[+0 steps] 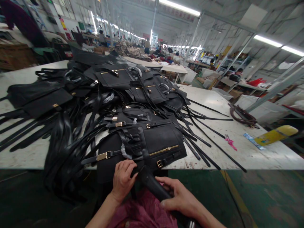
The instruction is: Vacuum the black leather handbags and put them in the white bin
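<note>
Right fingers (167,181) wrap a black tube (152,184); bent left fingers (125,167), hold unclear, seemingly steady the black panel (160,137) beside it, needing stillness next.

Black bag panel (161,136), gold zipper (163,150), black tool (152,184), pink patterned garment (148,207), whitish tabletop (266,161), green floor (201,183)
</note>
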### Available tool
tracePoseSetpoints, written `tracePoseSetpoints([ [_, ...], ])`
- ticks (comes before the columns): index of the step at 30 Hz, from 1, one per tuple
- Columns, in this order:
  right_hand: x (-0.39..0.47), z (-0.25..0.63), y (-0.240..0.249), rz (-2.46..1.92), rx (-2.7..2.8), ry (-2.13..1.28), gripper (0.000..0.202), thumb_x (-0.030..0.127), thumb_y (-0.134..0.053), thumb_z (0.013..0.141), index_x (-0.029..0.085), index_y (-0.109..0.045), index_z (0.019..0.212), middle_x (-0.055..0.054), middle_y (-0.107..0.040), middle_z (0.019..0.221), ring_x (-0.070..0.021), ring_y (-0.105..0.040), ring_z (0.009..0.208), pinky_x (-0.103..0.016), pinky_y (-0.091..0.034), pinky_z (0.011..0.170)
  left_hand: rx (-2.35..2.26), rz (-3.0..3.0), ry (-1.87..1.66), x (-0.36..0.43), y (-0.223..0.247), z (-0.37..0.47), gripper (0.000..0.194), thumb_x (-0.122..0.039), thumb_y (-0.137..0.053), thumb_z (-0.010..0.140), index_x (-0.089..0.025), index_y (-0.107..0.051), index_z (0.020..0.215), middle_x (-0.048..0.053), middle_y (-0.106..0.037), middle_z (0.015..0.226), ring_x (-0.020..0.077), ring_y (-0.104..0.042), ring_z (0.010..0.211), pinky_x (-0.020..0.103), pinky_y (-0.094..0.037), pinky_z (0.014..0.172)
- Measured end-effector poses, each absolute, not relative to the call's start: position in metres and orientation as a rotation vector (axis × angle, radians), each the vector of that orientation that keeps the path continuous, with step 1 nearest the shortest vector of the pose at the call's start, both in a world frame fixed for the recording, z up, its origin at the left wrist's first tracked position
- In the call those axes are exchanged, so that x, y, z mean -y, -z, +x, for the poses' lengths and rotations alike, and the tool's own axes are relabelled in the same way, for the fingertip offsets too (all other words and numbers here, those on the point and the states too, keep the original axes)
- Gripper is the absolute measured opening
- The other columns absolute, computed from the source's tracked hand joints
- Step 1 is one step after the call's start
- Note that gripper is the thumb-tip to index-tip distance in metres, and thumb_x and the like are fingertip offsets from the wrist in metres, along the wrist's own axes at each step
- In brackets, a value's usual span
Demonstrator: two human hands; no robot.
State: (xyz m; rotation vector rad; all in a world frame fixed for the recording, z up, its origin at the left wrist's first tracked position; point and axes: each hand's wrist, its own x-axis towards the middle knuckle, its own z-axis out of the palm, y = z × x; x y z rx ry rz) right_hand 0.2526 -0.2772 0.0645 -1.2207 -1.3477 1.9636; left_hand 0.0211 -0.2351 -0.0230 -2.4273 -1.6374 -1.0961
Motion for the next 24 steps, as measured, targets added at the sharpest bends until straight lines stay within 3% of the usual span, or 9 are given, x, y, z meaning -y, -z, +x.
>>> tracePoseSetpoints([
  [5, 0.279, 0.260, -0.064, -1.166, 1.222, -1.934, 0.067, 0.007, -0.061, 0.058, 0.021, -0.048, 0.122, 0.000, -0.061, 0.091, -0.0133, -0.053, 0.075, -0.017, -0.038, 0.059, 1.619, -2.370, 1.127, 0.236, 0.022, 0.022, 0.011, -0.024, -0.056, 0.073, -0.018, -0.056, 0.082, 0.005, -0.059, 0.086, 0.0198, -0.053, 0.085, 0.036, -0.039, 0.078],
  [13, 0.263, 0.254, -0.053, -1.124, 1.223, -1.863, 0.065, 0.023, -0.070, 0.059, 0.017, -0.049, 0.119, -0.003, -0.063, 0.091, -0.0205, -0.056, 0.086, -0.028, -0.043, 0.078, 1.567, -2.329, 1.177, 0.238, 0.019, 0.033, 0.020, -0.011, -0.048, 0.074, -0.019, -0.059, 0.089, 0.004, -0.059, 0.086, 0.0183, -0.052, 0.084, 0.036, -0.039, 0.077],
  [16, 0.242, 0.235, -0.054, -1.108, 1.202, -1.816, 0.064, 0.029, -0.070, 0.060, 0.016, -0.048, 0.119, -0.003, -0.063, 0.087, -0.0176, -0.059, 0.074, -0.026, -0.046, 0.067, 1.548, -2.367, 1.264, 0.237, 0.024, 0.037, 0.023, -0.007, -0.043, 0.076, -0.019, -0.060, 0.084, 0.003, -0.059, 0.081, 0.0161, -0.052, 0.080, 0.035, -0.039, 0.074],
  [19, 0.222, 0.223, -0.056, -1.202, 1.241, -1.868, 0.077, 0.042, -0.066, 0.063, 0.014, -0.034, 0.128, -0.001, -0.061, 0.063, -0.0145, -0.053, 0.041, -0.025, -0.042, 0.040, 1.591, -2.348, 1.255, 0.243, 0.032, 0.042, 0.020, -0.010, -0.043, 0.078, -0.020, -0.060, 0.078, 0.003, -0.059, 0.074, 0.0153, -0.052, 0.073, 0.035, -0.039, 0.067],
  [21, 0.204, 0.220, -0.054, -1.304, 1.328, -1.844, 0.082, 0.052, -0.060, 0.066, 0.012, -0.028, 0.131, 0.000, -0.056, 0.048, -0.0166, -0.050, 0.032, -0.026, -0.040, 0.034, 1.625, -2.344, 1.119, 0.248, 0.040, 0.043, 0.018, -0.014, -0.045, 0.078, -0.022, -0.061, 0.073, 0.004, -0.060, 0.071, 0.0154, -0.052, 0.069, 0.036, -0.039, 0.064],
  [24, 0.161, 0.210, -0.045, -1.310, 1.571, -1.678, 0.076, 0.062, -0.058, 0.059, 0.028, -0.040, 0.125, -0.004, -0.056, 0.049, -0.0206, -0.055, 0.036, -0.029, -0.039, 0.033, 1.606, -2.566, 0.659, 0.245, 0.049, 0.034, 0.014, -0.025, -0.051, 0.076, -0.025, -0.062, 0.067, 0.005, -0.059, 0.063, 0.0151, -0.051, 0.061, 0.034, -0.038, 0.056],
])
